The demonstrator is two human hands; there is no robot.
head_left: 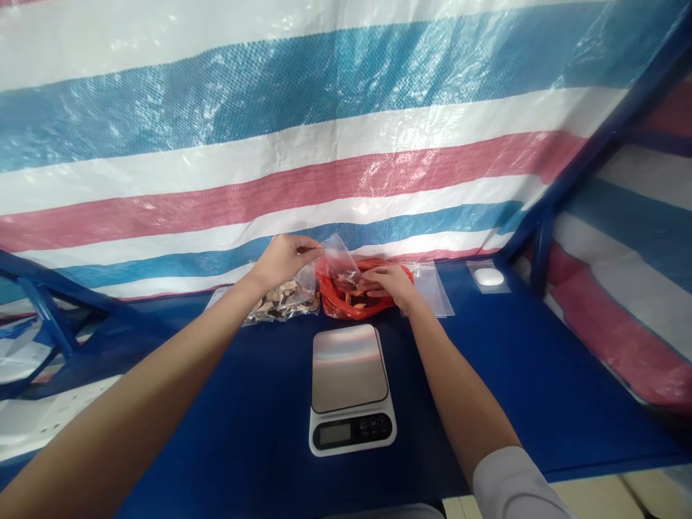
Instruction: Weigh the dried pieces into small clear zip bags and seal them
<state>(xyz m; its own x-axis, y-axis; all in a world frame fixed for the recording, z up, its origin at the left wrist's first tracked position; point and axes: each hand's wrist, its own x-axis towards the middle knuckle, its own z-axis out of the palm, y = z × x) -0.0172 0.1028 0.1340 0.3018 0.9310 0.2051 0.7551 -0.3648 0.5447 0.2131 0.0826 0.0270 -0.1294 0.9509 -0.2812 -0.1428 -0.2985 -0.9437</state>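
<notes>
My left hand (pixel 286 261) pinches the edge of a small clear plastic bag (pixel 339 254), holding it up over an open red plastic bag (pixel 351 311). Brownish dried slices (pixel 354 297) lie inside the red bag. My right hand (pixel 390 282) reaches over its right side, fingers drawn together against the lower part of the clear bag; what they grip is hidden. Left of the red bag lies a clear bag of dried pieces (pixel 284 301), partly behind my left forearm. Nearer to me a kitchen scale (pixel 350 371) rests on the blue table (pixel 238 425).
Flat clear bags (pixel 435 292) lie right of the red bag. Farther right, a white oval object (pixel 488 277) sits on a small clear packet. A white perforated tray (pixel 32 422) is at the left edge. Striped sheeting (pixel 270 187) and blue frame bars (pixel 562 187) bound the table.
</notes>
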